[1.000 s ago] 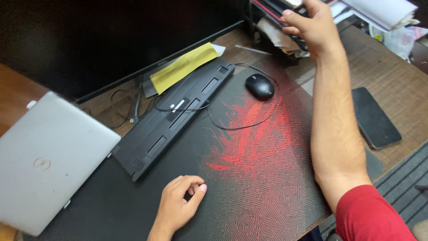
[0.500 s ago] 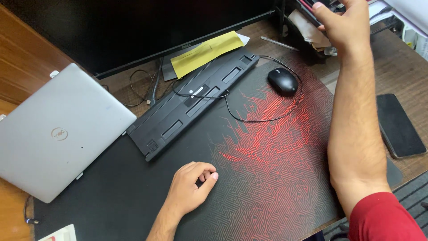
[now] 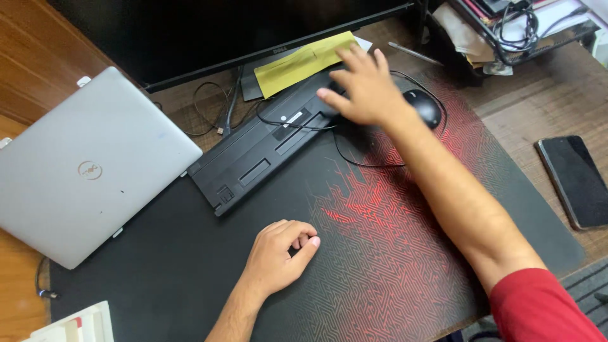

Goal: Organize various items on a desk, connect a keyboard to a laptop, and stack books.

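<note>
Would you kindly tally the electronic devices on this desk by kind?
Monitor: 1
Laptop: 1
Keyboard: 1
Mouse: 1
Phone: 1
Total: 5

right hand [image 3: 362, 88]: over the far end of the upturned keyboard [image 3: 266, 144]
mouse [image 3: 423, 106]: just right of it
envelope [image 3: 305, 62]: just behind it
laptop [image 3: 82, 166]: far left
phone [image 3: 576, 180]: well right
left hand [image 3: 282, 256]: on the mat [image 3: 158, 278], nearer the person
</note>
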